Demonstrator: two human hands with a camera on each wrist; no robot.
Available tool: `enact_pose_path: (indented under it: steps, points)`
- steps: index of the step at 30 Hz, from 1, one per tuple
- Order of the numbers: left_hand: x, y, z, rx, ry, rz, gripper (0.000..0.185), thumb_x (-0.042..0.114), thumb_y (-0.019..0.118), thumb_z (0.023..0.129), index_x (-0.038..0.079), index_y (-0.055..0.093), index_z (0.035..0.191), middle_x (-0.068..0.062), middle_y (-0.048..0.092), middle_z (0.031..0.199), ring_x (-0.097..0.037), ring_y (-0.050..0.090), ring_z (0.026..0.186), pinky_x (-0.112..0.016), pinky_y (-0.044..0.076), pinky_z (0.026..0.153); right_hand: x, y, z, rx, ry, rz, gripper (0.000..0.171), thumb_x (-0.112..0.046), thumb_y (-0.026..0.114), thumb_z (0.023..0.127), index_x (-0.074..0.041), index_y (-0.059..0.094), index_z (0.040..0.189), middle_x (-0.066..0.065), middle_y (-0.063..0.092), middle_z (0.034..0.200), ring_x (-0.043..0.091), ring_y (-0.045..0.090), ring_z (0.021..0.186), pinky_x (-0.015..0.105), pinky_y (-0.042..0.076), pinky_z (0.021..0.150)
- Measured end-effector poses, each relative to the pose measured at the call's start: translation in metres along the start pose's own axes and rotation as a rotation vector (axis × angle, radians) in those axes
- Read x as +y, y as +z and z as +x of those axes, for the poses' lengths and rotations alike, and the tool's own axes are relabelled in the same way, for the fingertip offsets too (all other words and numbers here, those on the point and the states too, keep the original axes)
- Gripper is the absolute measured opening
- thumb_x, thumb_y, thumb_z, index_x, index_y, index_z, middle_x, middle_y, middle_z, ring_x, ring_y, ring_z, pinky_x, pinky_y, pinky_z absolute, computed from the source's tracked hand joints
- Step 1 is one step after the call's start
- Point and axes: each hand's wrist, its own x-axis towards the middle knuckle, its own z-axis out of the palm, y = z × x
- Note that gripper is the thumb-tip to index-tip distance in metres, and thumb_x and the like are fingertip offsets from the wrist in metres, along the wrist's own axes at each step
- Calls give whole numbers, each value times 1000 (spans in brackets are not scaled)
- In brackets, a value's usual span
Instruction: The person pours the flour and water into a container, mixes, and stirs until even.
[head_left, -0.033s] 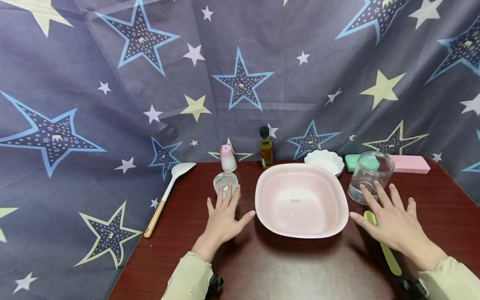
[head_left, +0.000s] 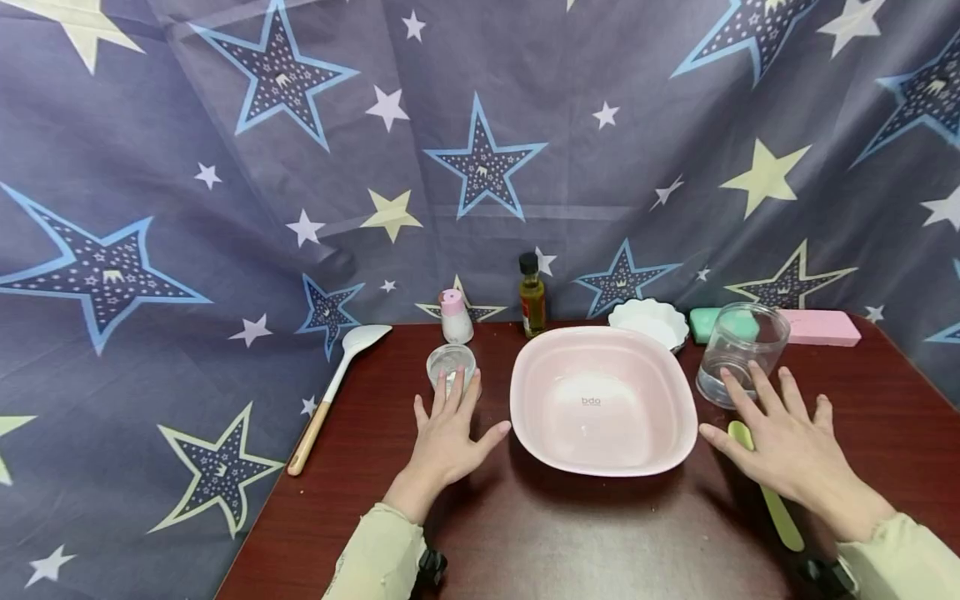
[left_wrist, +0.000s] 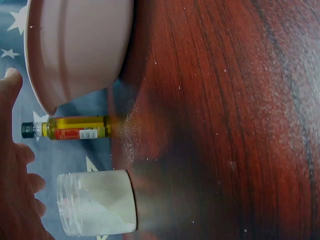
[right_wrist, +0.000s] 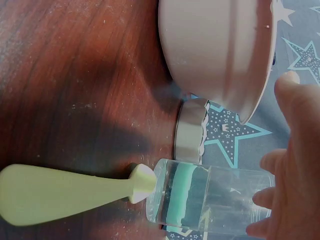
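Both hands are held out over the table, fingers spread, holding nothing. My left hand (head_left: 444,443) is left of a pink square basin (head_left: 534,400), its fingertips overlapping a small clear jar (head_left: 450,357) in the head view. White powder shows inside that jar (left_wrist: 102,204) in the left wrist view. To the right of the basin is my right hand (head_left: 793,452), its thumb tip close to the rim. Its fingers overlap a tall clear cup (head_left: 716,367) with some clear liquid at the bottom. Partly hidden under this hand lies a yellow-green spoon (head_left: 782,518).
A white ladle (head_left: 330,392) with a wooden handle lies at the left edge. Along the back stand a pink-capped shaker (head_left: 456,321), an oil bottle (head_left: 533,304) and a scalloped white dish (head_left: 647,321). Green (head_left: 703,325) and pink (head_left: 821,328) blocks sit behind the cup, before a starry curtain (head_left: 300,208).
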Motion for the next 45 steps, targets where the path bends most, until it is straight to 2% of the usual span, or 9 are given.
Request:
enact_pose_path:
  steps: [10, 16, 21, 27, 32, 34, 36, 39, 45]
  points:
    - [-5, -1, -1, 31, -7, -46, 90, 74, 38, 90, 19, 19, 157, -13, 17, 161, -35, 4, 148, -70, 5, 106, -2, -1, 1, 7, -15, 2, 85, -62, 54, 90, -13, 28, 154, 30, 25, 152, 56, 20, 134, 77, 10, 94]
    - [-18, 1, 5, 115, -29, -105, 94, 69, 48, 90, 11, 19, 157, -14, 16, 161, -33, 1, 148, -69, 8, 107, -6, 2, 3, 31, -51, 31, 81, -59, 56, 91, -9, 33, 151, 30, 32, 148, 54, 24, 133, 75, 13, 95]
    - [-30, 5, 13, 202, -73, -200, 98, 59, 63, 86, 4, 21, 155, -18, 19, 159, -35, 7, 148, -67, 14, 107, -13, 4, 6, 35, -86, 94, 75, -53, 58, 93, -5, 39, 147, 30, 40, 143, 51, 33, 129, 72, 22, 92]
    - [-47, 13, 26, 272, -110, -378, 104, 39, 78, 78, -6, 20, 151, -28, 26, 152, -44, 21, 142, -60, 21, 110, -17, 5, 11, 26, -121, 289, 64, -35, 62, 95, 2, 42, 144, 30, 50, 135, 50, 49, 118, 63, 38, 89]
    - [-55, 21, 37, 224, -204, -565, 115, 35, 84, 73, -5, 11, 153, -27, 22, 155, -38, 24, 142, -50, 24, 112, -20, 3, 12, -79, 0, 469, 60, -31, 55, 99, 2, 37, 146, 33, 49, 133, 51, 52, 115, 61, 40, 90]
    - [-58, 24, 40, 200, -239, -614, 118, 32, 85, 72, -4, 8, 154, -27, 20, 155, -37, 24, 142, -49, 24, 112, -22, 3, 12, -100, 28, 516, 60, -29, 55, 99, 3, 37, 146, 29, 60, 121, 45, 59, 107, 56, 43, 88]
    - [-61, 28, 42, 184, -261, -651, 119, 29, 87, 71, -4, 6, 153, -27, 21, 155, -38, 25, 142, -50, 24, 112, -24, 5, 12, -120, 47, 546, 58, -27, 54, 100, 4, 37, 146, 20, 69, 102, 34, 61, 99, 47, 45, 85]
    - [-65, 33, 44, 172, -285, -674, 121, 24, 88, 69, -4, 6, 153, -28, 22, 154, -38, 26, 141, -49, 24, 112, -27, 9, 13, -162, 66, 600, 59, -26, 53, 101, 4, 34, 147, 2, 67, 77, 19, 59, 85, 36, 46, 78]
    - [-70, 39, 51, 176, -320, -677, 122, 25, 89, 68, -1, 7, 154, -26, 24, 154, -37, 29, 140, -48, 26, 112, -29, 15, 16, -218, 58, 895, 60, -12, 51, 101, 10, 21, 149, 7, 60, 74, 13, 60, 66, 29, 50, 64]
